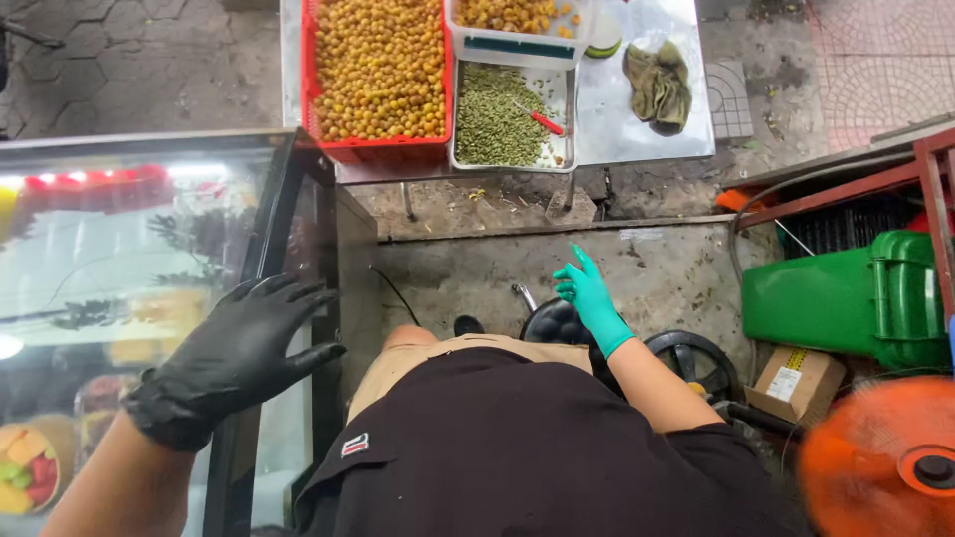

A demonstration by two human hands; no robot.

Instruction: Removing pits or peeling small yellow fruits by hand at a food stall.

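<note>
My left hand [239,353], in a black glove, rests flat with fingers spread on the glass top of a display case [119,259] at the left. My right hand [592,298], in a teal glove, hangs open in the air over the concrete floor [657,268], above a black stool seat [557,323]. It holds nothing. My dark shirt and tan shorts fill the bottom middle. Ahead stands a metal table [647,109] bearing a red crate of yellow fruits [378,70] and a white tray of green pieces [502,119] with a red-handled tool [545,121].
A clear tub of yellow fruits [517,25] and a green rag [659,85] lie on the table. To the right are a green bin [846,298], a cardboard box [796,383], an orange fan [880,462], a black wheel [696,363] and red metal framing [935,209].
</note>
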